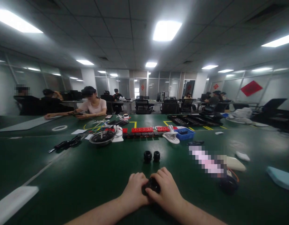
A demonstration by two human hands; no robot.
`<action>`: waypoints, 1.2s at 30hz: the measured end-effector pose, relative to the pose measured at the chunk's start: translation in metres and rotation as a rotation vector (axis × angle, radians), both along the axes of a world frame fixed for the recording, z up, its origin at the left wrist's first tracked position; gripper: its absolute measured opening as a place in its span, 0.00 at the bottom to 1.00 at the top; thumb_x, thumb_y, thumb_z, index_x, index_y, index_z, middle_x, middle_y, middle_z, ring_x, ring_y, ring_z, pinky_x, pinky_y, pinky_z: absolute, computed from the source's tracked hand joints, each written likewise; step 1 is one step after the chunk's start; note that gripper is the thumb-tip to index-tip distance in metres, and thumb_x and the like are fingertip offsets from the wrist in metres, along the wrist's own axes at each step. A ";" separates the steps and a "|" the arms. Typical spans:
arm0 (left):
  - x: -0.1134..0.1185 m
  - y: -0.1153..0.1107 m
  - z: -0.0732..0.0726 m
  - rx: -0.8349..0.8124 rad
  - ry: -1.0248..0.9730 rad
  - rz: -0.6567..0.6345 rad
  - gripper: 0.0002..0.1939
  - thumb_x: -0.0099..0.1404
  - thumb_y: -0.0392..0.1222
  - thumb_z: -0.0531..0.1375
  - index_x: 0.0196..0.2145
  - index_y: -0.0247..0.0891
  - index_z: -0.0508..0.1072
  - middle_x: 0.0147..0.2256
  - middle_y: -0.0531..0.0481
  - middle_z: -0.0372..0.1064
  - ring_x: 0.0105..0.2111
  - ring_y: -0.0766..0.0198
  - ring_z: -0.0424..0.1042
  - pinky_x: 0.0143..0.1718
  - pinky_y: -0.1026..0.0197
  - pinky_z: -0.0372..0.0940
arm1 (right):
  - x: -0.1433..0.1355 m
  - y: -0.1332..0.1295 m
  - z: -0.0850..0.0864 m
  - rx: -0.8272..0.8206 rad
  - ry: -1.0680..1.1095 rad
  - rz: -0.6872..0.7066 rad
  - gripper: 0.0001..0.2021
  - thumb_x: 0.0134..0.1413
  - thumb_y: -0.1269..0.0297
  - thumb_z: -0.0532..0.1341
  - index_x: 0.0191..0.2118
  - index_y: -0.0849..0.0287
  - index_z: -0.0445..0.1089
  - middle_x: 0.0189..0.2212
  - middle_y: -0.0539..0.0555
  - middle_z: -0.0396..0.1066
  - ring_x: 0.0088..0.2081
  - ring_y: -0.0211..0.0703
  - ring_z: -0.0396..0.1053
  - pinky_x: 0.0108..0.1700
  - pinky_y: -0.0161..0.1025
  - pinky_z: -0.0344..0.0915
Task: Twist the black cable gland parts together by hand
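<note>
Near the front of the green table (102, 175), my left hand (135, 189) and my right hand (166, 189) are close together around a black round part (154, 185). My right hand has its fingers over the top and its thumb along the near side. The fingers of my left hand wrap the left side of the same part. A dark opening shows in it between the hands. Just beyond my fingers stand two black ring-shaped parts side by side, a left one (147, 156) and a right one (156, 156), both with a hole on top.
A metal bowl (101, 142) of dark items, red blocks (142, 130), a white clamp (171, 137) and a blue bin (186, 134) line the middle. Black cables (67, 143) lie left, a light blue block (281, 178) right. A person (95, 104) sits across the table.
</note>
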State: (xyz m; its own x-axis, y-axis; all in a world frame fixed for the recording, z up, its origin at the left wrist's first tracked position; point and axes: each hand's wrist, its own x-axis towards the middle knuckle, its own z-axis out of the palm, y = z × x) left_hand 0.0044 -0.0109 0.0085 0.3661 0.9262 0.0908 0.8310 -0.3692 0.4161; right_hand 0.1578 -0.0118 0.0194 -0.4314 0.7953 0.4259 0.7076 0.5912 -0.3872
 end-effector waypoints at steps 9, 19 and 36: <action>-0.003 0.001 -0.006 0.035 -0.029 -0.005 0.16 0.46 0.54 0.59 0.27 0.40 0.68 0.32 0.53 0.62 0.34 0.63 0.60 0.37 0.60 0.54 | -0.002 -0.001 -0.005 0.041 0.009 -0.014 0.11 0.39 0.64 0.64 0.33 0.59 0.67 0.30 0.53 0.65 0.37 0.46 0.58 0.40 0.42 0.55; -0.003 -0.003 -0.009 0.070 -0.002 0.010 0.17 0.44 0.55 0.60 0.28 0.40 0.68 0.34 0.52 0.62 0.36 0.62 0.60 0.39 0.60 0.54 | -0.002 -0.005 -0.008 0.080 -0.039 -0.013 0.12 0.40 0.65 0.63 0.35 0.59 0.66 0.32 0.53 0.65 0.37 0.46 0.59 0.41 0.41 0.55; 0.002 0.000 -0.005 0.023 -0.001 0.023 0.10 0.46 0.43 0.59 0.30 0.40 0.68 0.34 0.53 0.62 0.36 0.63 0.60 0.39 0.61 0.54 | 0.001 -0.013 0.001 0.009 -0.063 -0.080 0.11 0.44 0.59 0.59 0.36 0.56 0.66 0.36 0.54 0.64 0.40 0.49 0.57 0.43 0.45 0.50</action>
